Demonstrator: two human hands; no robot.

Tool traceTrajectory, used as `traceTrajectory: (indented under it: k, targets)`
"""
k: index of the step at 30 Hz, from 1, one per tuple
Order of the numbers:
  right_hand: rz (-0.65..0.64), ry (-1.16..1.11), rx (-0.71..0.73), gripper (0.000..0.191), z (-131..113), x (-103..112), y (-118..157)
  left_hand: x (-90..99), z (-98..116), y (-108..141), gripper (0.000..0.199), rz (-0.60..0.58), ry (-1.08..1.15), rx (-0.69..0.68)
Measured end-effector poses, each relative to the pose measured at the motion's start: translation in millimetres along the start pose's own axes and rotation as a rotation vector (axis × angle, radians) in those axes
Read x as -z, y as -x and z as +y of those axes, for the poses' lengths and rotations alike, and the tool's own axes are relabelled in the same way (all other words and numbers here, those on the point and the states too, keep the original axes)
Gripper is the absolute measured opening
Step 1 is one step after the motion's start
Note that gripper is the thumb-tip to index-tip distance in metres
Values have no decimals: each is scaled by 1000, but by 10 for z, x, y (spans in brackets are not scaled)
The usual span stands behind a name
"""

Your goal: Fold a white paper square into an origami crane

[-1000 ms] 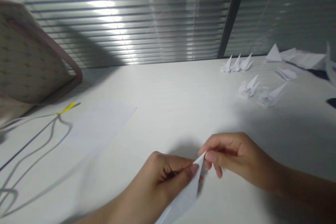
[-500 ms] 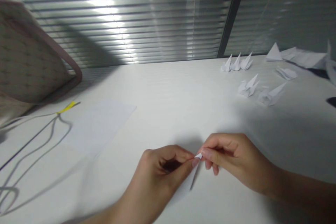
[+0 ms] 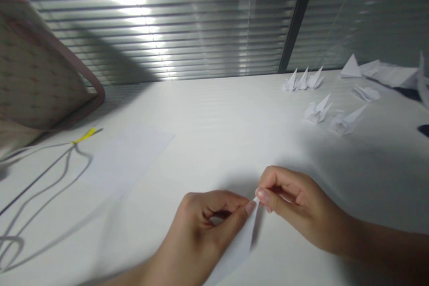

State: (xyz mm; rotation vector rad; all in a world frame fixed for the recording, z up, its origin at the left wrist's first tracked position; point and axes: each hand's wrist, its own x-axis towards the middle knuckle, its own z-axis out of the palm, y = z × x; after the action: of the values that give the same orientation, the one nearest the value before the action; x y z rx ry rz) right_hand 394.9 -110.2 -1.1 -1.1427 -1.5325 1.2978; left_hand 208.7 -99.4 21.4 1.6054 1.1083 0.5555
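Observation:
A long folded strip of white paper (image 3: 236,250) slants down from between my hands toward the lower edge of the view, narrowing to a pointed tip. My left hand (image 3: 208,228) grips it near the tip, with the thumb along the fold. My right hand (image 3: 295,201) pinches the very tip between thumb and fingers. The two hands nearly touch at the point. Part of the paper is hidden behind my left thumb and fingers.
A flat white paper sheet (image 3: 129,161) lies left of my hands. Several folded paper figures (image 3: 317,114) and loose sheets (image 3: 390,76) stand at the far right. A patterned cushion (image 3: 36,71), a yellow-banded cable (image 3: 85,135) and window blinds (image 3: 167,22) lie beyond.
My hands have shifted slightly, and more of the pointed paper tip shows between them than half a second ago. The strip below my left hand is again plainly visible.

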Motion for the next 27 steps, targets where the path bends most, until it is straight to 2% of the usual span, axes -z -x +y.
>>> traceTrajectory:
  k: [3, 8, 15, 20, 27]
  targets:
    - [-43, -58, -37, 21, 30, 14, -20, -1, 7, -6, 21, -1, 5, 9]
    - [-63, -229, -64, 34, 93, 44, -45, 13, 7, -20, 21, 8, 34, 4]
    - [-8, -68, -41, 11, 60, 13, -12, 11, -3, -20, 22, -4, 73, 32]
    - [31, 33, 27, 14, 75, 8, 5, 5, -37, -45, 21, -5, 19, 15]
    - [-3, -64, -29, 13, 100, 0, 4, 14, -91, -11, 14, 0, -147, -129]
